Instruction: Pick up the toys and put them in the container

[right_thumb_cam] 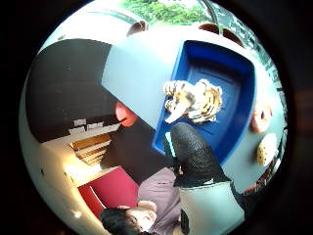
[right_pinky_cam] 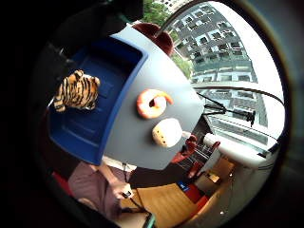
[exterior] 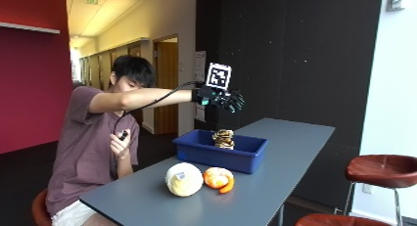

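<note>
Nearest the worktop's (exterior: 287,152) front edge lie a cream plush toy (exterior: 184,179) and an orange shrimp toy (exterior: 218,178), both still to move. One striped tiger toy (exterior: 223,138) already sits in the blue container (exterior: 221,152). Above it, the gloved right hand (exterior: 224,99) holds nothing, fingers (right_thumb_cam: 191,144) spread.

We see a long grey table (exterior: 287,152) running away from the camera, and we place everything else by it. Beyond its far right side stands a round brown stool (exterior: 383,169) on a metal leg, with the edge of another stool (exterior: 322,220) nearer to us. Behind the table rises a dark wall (exterior: 293,55). To the table's left we see a red wall (exterior: 33,79) and a lit corridor (exterior: 124,55) with wooden doors.
</note>
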